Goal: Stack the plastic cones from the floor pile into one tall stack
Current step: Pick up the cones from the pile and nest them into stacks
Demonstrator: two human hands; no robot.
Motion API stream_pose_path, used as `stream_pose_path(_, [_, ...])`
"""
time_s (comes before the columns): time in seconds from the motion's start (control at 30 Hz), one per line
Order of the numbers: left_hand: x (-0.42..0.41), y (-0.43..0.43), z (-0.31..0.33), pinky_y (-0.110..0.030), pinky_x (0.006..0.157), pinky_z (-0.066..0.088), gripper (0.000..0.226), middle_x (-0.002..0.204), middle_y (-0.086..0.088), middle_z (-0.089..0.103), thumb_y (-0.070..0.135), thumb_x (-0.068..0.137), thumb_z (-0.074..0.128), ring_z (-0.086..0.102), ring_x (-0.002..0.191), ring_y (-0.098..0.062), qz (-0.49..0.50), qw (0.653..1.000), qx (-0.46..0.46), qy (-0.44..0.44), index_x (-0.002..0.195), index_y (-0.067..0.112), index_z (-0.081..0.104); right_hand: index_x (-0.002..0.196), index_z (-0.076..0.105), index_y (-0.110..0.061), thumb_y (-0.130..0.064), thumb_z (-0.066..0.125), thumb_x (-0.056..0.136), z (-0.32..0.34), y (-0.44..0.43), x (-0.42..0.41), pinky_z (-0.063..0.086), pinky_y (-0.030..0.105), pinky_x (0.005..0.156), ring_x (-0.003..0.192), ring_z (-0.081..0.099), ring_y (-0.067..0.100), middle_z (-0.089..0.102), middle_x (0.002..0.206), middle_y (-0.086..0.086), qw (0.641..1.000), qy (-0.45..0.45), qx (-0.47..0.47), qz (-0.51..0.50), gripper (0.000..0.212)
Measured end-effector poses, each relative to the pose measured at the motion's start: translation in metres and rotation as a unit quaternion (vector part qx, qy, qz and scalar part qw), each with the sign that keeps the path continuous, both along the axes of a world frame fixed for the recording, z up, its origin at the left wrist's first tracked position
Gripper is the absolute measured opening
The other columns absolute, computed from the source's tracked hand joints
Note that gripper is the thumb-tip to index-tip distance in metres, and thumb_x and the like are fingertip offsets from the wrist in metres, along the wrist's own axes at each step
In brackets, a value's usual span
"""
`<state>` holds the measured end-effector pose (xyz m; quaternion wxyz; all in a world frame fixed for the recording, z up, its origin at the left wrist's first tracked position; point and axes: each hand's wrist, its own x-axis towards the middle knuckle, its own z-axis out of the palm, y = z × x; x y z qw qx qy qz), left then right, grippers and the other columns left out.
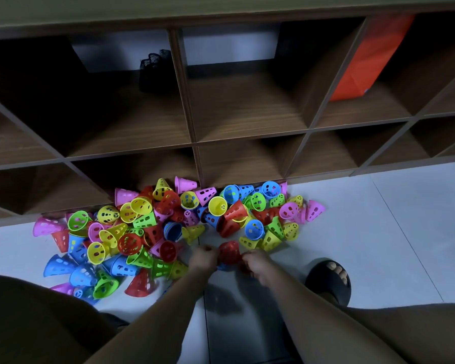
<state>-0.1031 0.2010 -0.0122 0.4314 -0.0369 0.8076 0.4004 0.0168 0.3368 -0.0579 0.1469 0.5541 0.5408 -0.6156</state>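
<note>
A wide pile of perforated plastic cones (153, 227) in red, yellow, green, blue and pink lies on the pale floor against the shelf base. In front of the pile a red cone (229, 252) sits point-up on what looks like a blue cone (225, 267), mostly hidden. My left hand (203, 258) grips the red cone's left side. My right hand (256, 264) holds its right side. Both are blurred, so the exact finger contact is unclear.
A dark wooden cubby shelf (195, 132) stands right behind the pile, with a black mesh bag (155, 69) and an orange bag (365, 56) in its upper cubbies. My right foot in a black sandal (329, 279) rests on the white tiled floor (392, 232).
</note>
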Motion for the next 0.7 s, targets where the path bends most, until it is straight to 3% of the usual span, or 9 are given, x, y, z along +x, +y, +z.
stream_pose_path(0.1, [0.017, 0.003, 0.002, -0.029, 0.060, 0.049, 0.014, 0.091, -0.019, 0.072, 0.017, 0.102, 0.057, 0.064, 0.075, -0.024, -0.047, 0.999, 0.020, -0.011, 0.092, 0.009, 0.064, 0.087, 0.070, -0.012, -0.018, 0.060, 0.099, 0.024, 0.003, 0.002, 0.042, 0.027, 0.053, 0.067, 0.062, 0.023, 0.073, 0.079, 0.009, 0.999, -0.010, 0.034, 0.004, 0.016])
stream_pose_path(0.23, [0.041, 0.006, -0.001, -0.024, 0.060, 0.047, 0.011, 0.094, -0.010, 0.070, 0.014, 0.105, 0.053, 0.065, 0.076, -0.017, -0.106, 0.993, 0.027, -0.051, 0.103, 0.009, 0.063, 0.093, 0.067, -0.014, -0.009, 0.051, 0.102, 0.034, 0.021, 0.003, 0.045, 0.029, 0.054, 0.071, 0.065, 0.024, 0.072, 0.085, 0.015, 0.998, 0.020, 0.064, -0.015, 0.019])
stream_pose_path(0.3, [0.047, 0.008, -0.005, -0.016, 0.054, 0.046, 0.013, 0.098, -0.011, 0.070, 0.009, 0.104, 0.053, 0.066, 0.077, -0.016, -0.122, 0.992, 0.016, -0.029, 0.110, 0.005, 0.064, 0.099, 0.068, -0.018, -0.011, 0.050, 0.101, 0.035, 0.029, 0.001, 0.046, 0.028, 0.053, 0.072, 0.066, 0.022, 0.073, 0.092, 0.015, 0.996, 0.022, 0.087, 0.027, 0.019])
stream_pose_path(0.4, [0.045, 0.011, -0.007, -0.017, 0.053, 0.046, 0.013, 0.097, -0.009, 0.071, 0.008, 0.101, 0.056, 0.067, 0.078, -0.016, -0.136, 0.991, 0.003, 0.008, 0.111, 0.008, 0.064, 0.105, 0.070, -0.029, -0.023, 0.056, 0.099, 0.031, 0.039, -0.004, 0.056, 0.032, 0.067, 0.086, 0.070, 0.021, 0.074, 0.104, 0.004, 0.981, 0.002, 0.156, 0.117, 0.016])
stream_pose_path(0.53, [0.030, 0.008, -0.008, -0.032, 0.070, 0.060, 0.023, 0.102, -0.002, 0.073, 0.019, 0.097, 0.063, 0.072, 0.087, -0.021, -0.136, 0.990, -0.004, 0.038, 0.120, 0.022, 0.061, 0.142, 0.056, -0.030, -0.017, 0.056, 0.096, 0.029, 0.039, -0.015, 0.046, 0.028, 0.073, 0.105, 0.065, 0.028, 0.068, 0.125, 0.007, 0.963, -0.023, 0.204, 0.172, 0.048])
stream_pose_path(0.63, [0.022, 0.004, -0.009, -0.018, 0.057, 0.049, 0.023, 0.105, 0.002, 0.069, 0.018, 0.101, 0.064, 0.066, 0.077, -0.011, -0.130, 0.991, -0.007, 0.034, 0.123, 0.025, 0.060, 0.155, 0.045, -0.029, -0.015, 0.055, 0.095, 0.025, 0.038, -0.020, 0.050, 0.033, 0.088, 0.122, 0.062, 0.034, 0.061, 0.142, 0.009, 0.960, -0.032, 0.231, 0.156, 0.062])
stream_pose_path(0.7, [0.017, 0.003, -0.013, -0.019, 0.056, 0.046, 0.028, 0.107, 0.001, 0.069, 0.015, 0.100, 0.064, 0.061, 0.072, -0.010, -0.130, 0.991, -0.005, 0.038, 0.125, 0.027, 0.061, 0.156, 0.044, -0.027, -0.015, 0.055, 0.094, 0.024, 0.040, -0.021, 0.052, 0.038, 0.095, 0.128, 0.060, 0.036, 0.058, 0.148, 0.009, 0.957, -0.047, 0.239, 0.155, 0.064])
